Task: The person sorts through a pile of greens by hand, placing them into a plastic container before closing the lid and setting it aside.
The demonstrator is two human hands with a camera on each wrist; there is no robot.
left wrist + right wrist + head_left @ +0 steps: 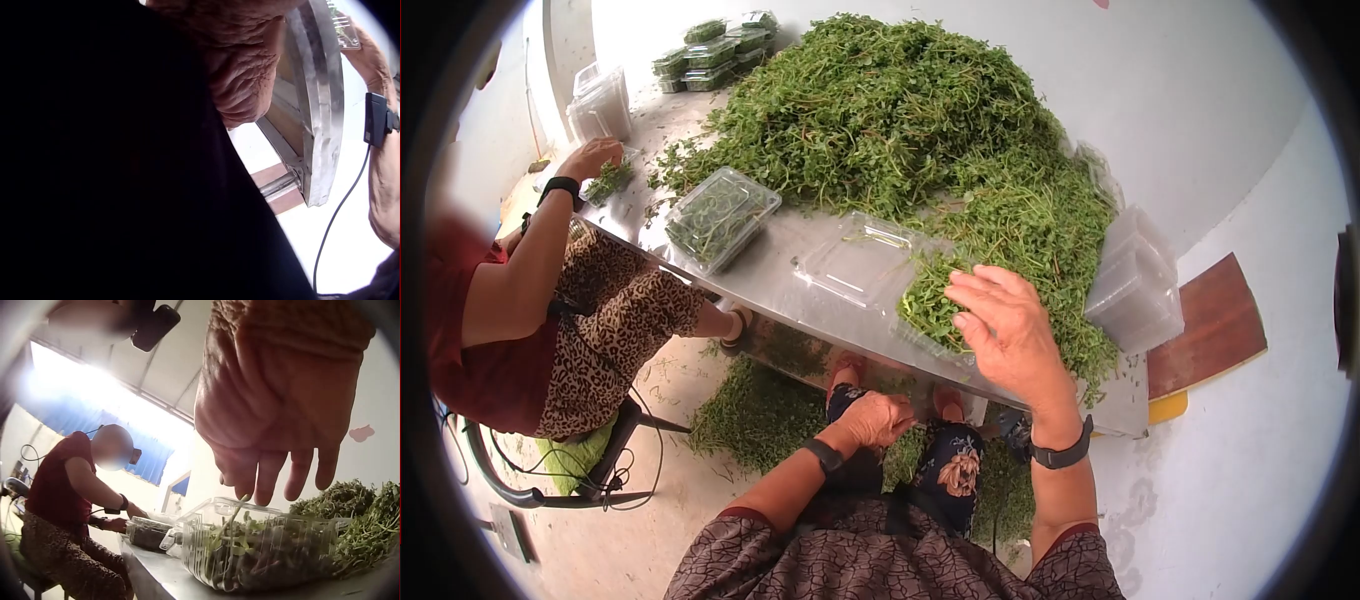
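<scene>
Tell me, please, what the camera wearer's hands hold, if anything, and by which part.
The right hand holds nothing; for the left hand, seen from the back, it cannot be told.

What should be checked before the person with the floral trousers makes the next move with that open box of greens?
1. Open box filled: ok, greens inside.
2. Lid open: ok, it lies flat on the table.
3. Stems tucked in: not ok, one stem pokes up.
4. Right hand free: ok, fingers extended, gripping nothing.
5. Left hand empty: cannot tell, fingers curled near the lap.
6. Spare containers available: ok, stacked beside the pile.
</scene>
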